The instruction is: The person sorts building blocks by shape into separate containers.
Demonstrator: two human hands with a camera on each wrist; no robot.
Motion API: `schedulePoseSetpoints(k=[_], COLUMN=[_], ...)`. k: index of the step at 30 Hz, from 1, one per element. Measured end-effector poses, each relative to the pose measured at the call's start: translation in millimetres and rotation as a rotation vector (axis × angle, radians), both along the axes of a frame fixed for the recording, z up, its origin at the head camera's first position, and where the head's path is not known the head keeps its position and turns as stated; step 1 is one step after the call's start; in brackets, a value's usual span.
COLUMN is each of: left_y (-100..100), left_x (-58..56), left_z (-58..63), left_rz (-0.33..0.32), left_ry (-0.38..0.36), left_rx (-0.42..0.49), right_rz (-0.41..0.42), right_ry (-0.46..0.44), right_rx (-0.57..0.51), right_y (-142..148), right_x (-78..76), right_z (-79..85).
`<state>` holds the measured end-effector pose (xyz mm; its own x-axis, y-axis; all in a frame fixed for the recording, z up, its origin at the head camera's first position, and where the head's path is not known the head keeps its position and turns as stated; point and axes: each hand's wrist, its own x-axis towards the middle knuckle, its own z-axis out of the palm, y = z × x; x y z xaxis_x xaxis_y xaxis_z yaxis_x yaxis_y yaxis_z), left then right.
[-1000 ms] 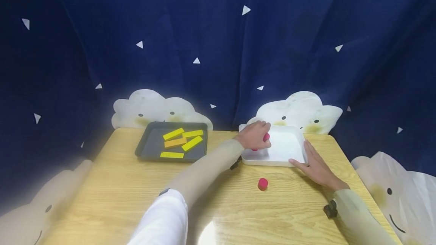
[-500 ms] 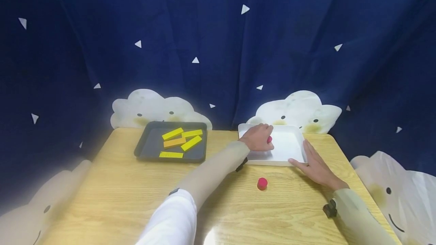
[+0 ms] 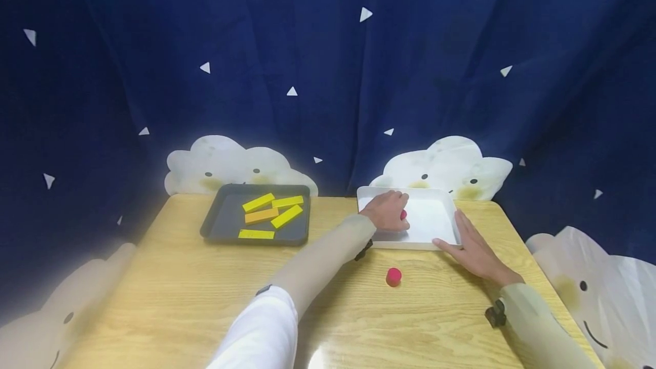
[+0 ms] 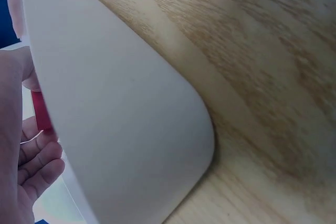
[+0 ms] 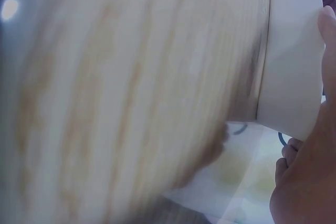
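My left hand (image 3: 388,210) reaches over the white tray (image 3: 430,215) and pinches a red block (image 3: 403,214) low inside it. Thumb and fingers stand on either side of this red block (image 4: 40,111) in the left wrist view, where the tray wall (image 4: 121,108) covers part of it. My right hand (image 3: 479,252) lies at the tray's front right corner, fingers straight along the right side and thumb at the front rim. In the right wrist view the thumb (image 5: 328,19) shows at the rim. A red cylinder (image 3: 393,277) stands on the table in front of the tray.
On the left of the wooden table (image 3: 205,300) sits a dark grey tray (image 3: 220,226). Inside are several yellow blocks (image 3: 256,234) and an orange block (image 3: 261,216). A dark blue curtain (image 3: 328,73) with cloud shapes hangs right behind the table.
My left hand has shifted slightly right and then lower in the white tray with the red block. Another red piece, seen under that hand earlier, is hidden now. My right hand stays put.
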<state>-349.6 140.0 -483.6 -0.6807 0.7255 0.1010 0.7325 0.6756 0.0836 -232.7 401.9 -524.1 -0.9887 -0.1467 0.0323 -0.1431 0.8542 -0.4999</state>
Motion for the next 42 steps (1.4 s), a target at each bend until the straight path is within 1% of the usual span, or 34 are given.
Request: schedulePoseSetpoints(k=[9,15,18,22,27,35,38,40,42], left_y=[0.7,-1.2,-2.8,-6.0,-12.3,-24.5,-29.8,-34.5,-40.4], left_x=[0.9,1.7,1.8,1.9,3.9,5.1,8.0,10.7,13.2], left_z=[0.5,0.2,1.0,4.6,13.7,34.3,43.0,48.6,53.6], left_rz=[0.014,0.011,0.0,-0.021,-0.047,-0.028,-0.036,-0.033,-0.032], left_ry=[-0.019,-0.031,-0.016,0.028,0.067,0.047,0.033,0.01,0.006], left_rx=[-0.03,-0.024,-0.022,-0.029,-0.025,-0.002,0.016,0.039,0.064], right_rz=[0.008,0.005,0.001,-0.002,-0.006,-0.004,-0.009,-0.008,-0.007], right_ry=[0.013,0.006,-0.004,-0.012,-0.013,-0.018,-0.024,-0.026,-0.023], right_rx=[0.003,0.005,0.006,0.003,0.005,-0.002,-0.007,-0.012,-0.014], right_y=[1.9,0.1,-0.9,-1.6,-2.5,-2.9,-2.6,-2.6,-3.2], right_x=[-1.4,-0.3,0.2,0.2,0.5,0.8,1.7,1.7,1.1], right_z=[-1.6,-0.7,-0.2,0.5,1.9,3.0,2.7,2.8,3.7])
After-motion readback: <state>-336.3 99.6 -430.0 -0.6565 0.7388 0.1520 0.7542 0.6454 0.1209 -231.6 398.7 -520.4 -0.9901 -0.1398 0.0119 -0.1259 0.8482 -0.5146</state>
